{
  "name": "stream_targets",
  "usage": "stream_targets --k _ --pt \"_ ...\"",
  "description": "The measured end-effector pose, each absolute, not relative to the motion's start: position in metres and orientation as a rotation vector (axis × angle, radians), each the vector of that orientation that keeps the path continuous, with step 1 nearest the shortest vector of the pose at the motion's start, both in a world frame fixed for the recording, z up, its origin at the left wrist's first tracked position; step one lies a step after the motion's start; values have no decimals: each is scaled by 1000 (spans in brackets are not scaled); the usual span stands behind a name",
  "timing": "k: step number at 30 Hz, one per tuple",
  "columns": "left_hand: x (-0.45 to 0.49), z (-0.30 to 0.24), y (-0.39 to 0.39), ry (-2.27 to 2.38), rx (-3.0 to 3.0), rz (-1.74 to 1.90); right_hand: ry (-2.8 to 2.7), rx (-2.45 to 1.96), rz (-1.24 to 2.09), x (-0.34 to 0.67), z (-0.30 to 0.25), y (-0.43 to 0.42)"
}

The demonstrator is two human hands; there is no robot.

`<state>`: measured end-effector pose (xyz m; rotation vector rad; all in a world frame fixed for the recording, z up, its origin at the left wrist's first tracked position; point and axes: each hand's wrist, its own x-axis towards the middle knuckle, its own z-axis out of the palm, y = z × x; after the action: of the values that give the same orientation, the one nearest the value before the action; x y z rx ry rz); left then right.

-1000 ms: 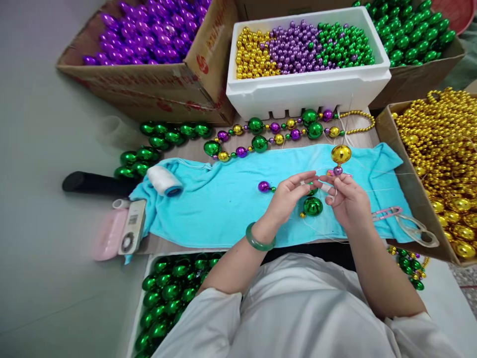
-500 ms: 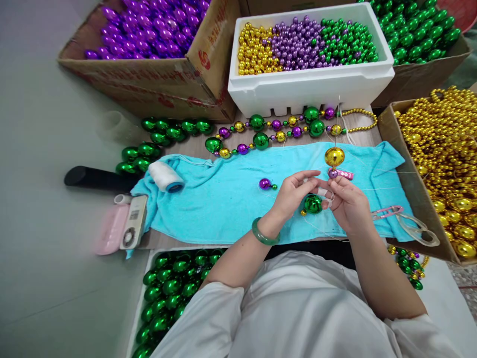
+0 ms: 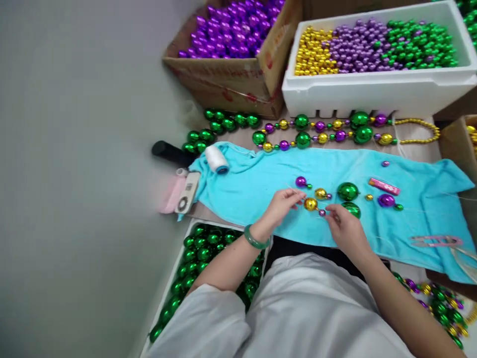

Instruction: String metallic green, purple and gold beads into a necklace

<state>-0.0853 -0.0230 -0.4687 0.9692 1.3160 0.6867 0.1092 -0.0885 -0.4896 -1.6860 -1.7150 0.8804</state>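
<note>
Both my hands work low over a turquoise towel [image 3: 261, 184]. My left hand [image 3: 282, 206], with a green bangle on its wrist, pinches at a gold bead [image 3: 310, 203] on a thin string. My right hand [image 3: 345, 227] is closed in a pinch just right of that bead, beside a small purple bead [image 3: 322, 213]. Strung and loose beads lie on the towel around them: a second gold bead [image 3: 320, 193], two large green balls [image 3: 348, 191], a purple bead [image 3: 300, 182] and another purple one [image 3: 386, 200].
A white foam box [image 3: 372, 92] of gold, purple and green beads stands behind. A cardboard box [image 3: 227, 79] holds purple balls. A finished necklace [image 3: 335, 132], thread spool [image 3: 216, 160], pink clip [image 3: 383, 186], scissors [image 3: 436, 241] and a tray of green balls [image 3: 201, 253] surround the towel.
The view has swung left. The hanging gold ball and beads have come down onto the towel, and both hands have dropped lower and moved onto a gold bead.
</note>
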Motion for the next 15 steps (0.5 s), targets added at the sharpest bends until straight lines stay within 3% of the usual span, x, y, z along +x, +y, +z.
stream_targets --k 3,9,15 --pt "-105 -493 -39 1496 967 469 -2089 -1694 615 100 -508 -92" --pt "-136 -491 -40 1583 1446 432 -2502 -1555 13 97 -523 -89" --pt "-229 -461 1 2230 1547 625 -2473 -1447 -69 109 -509 -87"
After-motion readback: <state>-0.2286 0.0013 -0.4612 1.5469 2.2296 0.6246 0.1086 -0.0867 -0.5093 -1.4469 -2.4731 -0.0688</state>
